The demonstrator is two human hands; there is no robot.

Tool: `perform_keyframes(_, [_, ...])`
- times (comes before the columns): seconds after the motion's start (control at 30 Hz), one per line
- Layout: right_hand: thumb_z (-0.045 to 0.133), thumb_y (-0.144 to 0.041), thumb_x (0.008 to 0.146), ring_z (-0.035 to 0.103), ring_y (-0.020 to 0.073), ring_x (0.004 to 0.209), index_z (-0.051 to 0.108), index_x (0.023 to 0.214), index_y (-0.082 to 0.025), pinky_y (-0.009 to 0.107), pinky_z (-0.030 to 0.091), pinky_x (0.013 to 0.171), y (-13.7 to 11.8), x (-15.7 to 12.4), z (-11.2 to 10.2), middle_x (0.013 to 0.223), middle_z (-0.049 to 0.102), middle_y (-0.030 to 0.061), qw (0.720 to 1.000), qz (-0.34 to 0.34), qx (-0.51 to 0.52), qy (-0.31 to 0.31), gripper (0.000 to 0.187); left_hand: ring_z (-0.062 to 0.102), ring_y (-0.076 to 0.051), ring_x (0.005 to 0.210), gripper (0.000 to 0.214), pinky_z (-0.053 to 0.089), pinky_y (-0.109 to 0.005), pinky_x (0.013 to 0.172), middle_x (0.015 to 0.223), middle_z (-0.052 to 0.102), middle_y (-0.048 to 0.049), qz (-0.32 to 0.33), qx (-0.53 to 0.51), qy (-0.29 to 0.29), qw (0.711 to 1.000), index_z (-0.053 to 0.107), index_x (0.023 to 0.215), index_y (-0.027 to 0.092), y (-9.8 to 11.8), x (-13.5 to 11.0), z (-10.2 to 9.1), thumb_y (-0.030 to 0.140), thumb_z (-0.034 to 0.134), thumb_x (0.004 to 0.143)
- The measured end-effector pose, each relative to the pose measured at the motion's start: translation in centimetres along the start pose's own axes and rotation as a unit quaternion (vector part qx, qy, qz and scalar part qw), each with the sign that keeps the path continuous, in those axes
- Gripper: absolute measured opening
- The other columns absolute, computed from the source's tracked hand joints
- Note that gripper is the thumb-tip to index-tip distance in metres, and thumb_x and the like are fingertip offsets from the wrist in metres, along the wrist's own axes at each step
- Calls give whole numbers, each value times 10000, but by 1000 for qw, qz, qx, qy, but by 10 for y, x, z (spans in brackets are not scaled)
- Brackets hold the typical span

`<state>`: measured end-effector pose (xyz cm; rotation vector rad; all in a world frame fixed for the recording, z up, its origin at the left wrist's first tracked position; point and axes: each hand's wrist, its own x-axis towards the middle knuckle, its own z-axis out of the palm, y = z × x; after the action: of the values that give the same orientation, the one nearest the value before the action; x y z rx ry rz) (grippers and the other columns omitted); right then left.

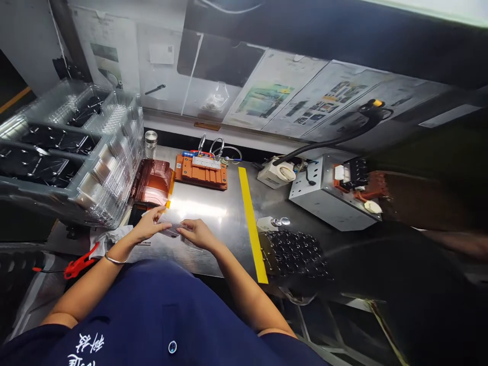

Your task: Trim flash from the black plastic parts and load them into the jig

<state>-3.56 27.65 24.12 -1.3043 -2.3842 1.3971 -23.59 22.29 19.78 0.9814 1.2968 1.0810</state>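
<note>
Both hands are at a thin, pale, see-through piece (172, 230) with a dark spot near its lower edge; its exact kind is unclear. My left hand (150, 225) pinches its left side between thumb and fingers. On the opposite side, my right hand (196, 234) grips it with thumb and fingers. A second clear edge shows under the right fingers, partly hidden. Just beyond the left hand stands a brown translucent cover (152, 182), and farther back sits an orange fixture block (202, 172) with metal clamps.
Wrapped clear trays of black parts (68, 152) are stacked at left. A red air gun (79, 262) lies near a white cloth (109, 240). Yellow tape (252, 223) divides the metal table. Right of it are many black parts (297, 251), a grey box (324, 195) and a dark-clothed person (400, 284).
</note>
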Motion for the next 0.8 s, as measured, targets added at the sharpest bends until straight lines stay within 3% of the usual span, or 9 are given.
perform_keyframes(0.07, [561,-416,800,538,129,590,686,778,-151,228,383,559,6,7,0,645,638,13,996,17,84,20,294,582,-173,788,650,462,-330,766,828,613,-25,13,75,116,990,566,1108,142,-4,-1,-9,355,798,540])
perform_keyframes(0.13, [576,-461,771,531,123,568,685,793,-150,221,383,532,7,14,5,642,640,11,984,36,164,68,330,578,-180,808,480,458,-353,801,835,607,-38,-7,100,224,970,599,1011,144,-8,-3,-11,344,762,605])
perform_keyframes(0.17, [592,-483,750,528,119,560,684,798,-153,220,384,527,7,18,9,641,641,9,974,44,202,89,346,584,-178,798,418,463,-355,795,825,614,-44,-35,74,228,970,604,979,141,-9,-3,-9,350,739,644])
perform_keyframes(0.23, [631,-523,695,530,115,551,676,791,-160,221,395,529,5,25,20,643,649,7,954,60,278,94,377,605,-170,771,390,480,-338,756,809,641,-53,-104,-38,147,983,612,964,140,-12,-4,0,371,729,673])
perform_keyframes(0.3, [668,-558,637,532,114,532,651,755,-161,225,403,522,4,30,33,625,648,9,933,87,342,64,415,627,-166,769,407,491,-310,724,836,672,-64,-147,-160,72,973,625,966,146,-15,-2,10,384,751,660])
perform_keyframes(0.33, [683,-572,611,528,113,512,633,748,-162,227,399,507,5,32,39,601,640,6,924,108,361,60,435,632,-163,764,397,493,-296,708,849,682,-68,-155,-204,69,964,635,949,147,-17,-1,15,383,759,655])
perform_keyframes(0.5, [685,-593,573,522,115,482,594,828,-174,231,394,483,13,47,54,574,621,-8,915,169,355,88,499,626,-134,695,235,481,-242,633,854,700,-72,-170,-342,169,909,658,878,141,-31,9,20,269,737,697])
perform_keyframes(0.63, [666,-536,578,432,74,449,577,614,-168,205,331,456,15,79,55,503,549,-32,937,144,316,36,380,610,-128,629,143,471,-239,588,790,689,-72,-205,-418,204,861,642,839,130,-49,22,7,211,698,735])
perform_keyframes(0.8, [720,-369,537,336,48,413,529,468,-165,192,235,419,7,135,63,402,443,-67,960,123,251,-20,288,594,-127,579,203,458,-244,553,701,655,-29,-186,-449,293,824,599,878,147,-73,43,-17,299,675,767])
